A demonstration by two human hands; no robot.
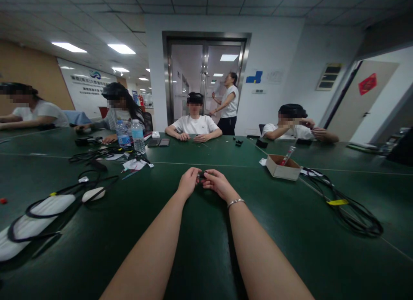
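Left of the open box (282, 172), a small dark part (202, 176) is pinched between the fingers of the left hand (188, 182) and right hand (220, 185), held close together, and could be dropped onto the green table (203, 252) were the grip slackened.

The left hand (188, 182) and right hand (220, 184) pinch a small dark part (202, 176) between their fingertips above the green table (203, 240). A silver bracelet (236, 202) circles the right wrist. To the right are an open cardboard box (281, 171) and a coiled black cable (359, 225); two plastic water bottles (138, 139) stand to the left. Several co-workers (195, 124) sit around the table.
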